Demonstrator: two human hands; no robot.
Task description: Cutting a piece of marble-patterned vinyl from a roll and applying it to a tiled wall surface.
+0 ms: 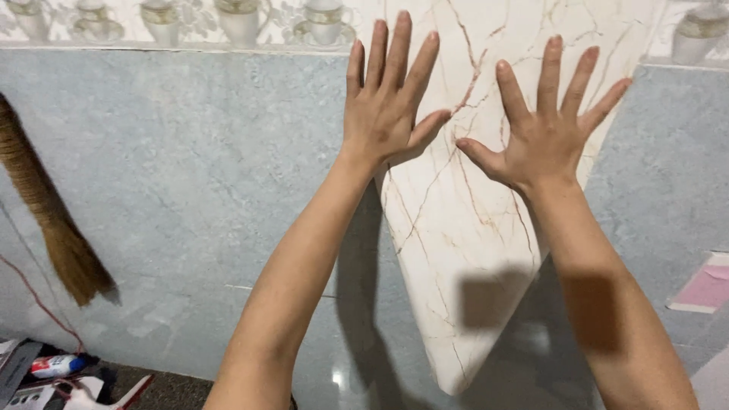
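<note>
We face a grey-blue tiled wall [175, 175] with a border of teacup-patterned tiles [228, 19] along the far top, a brown broom [53, 220] hanging at the left, a pink-edged tile [702, 288] at the right, and clutter on the dark floor [163, 389] near the lower left. A cream marble-look tile [456, 228] with rusty veins leans against the wall at centre, tapering to a near corner. Our left hand [387, 106] and right hand [550, 129] are both spread flat, fingers fanned, over its upper part, holding nothing.
</note>
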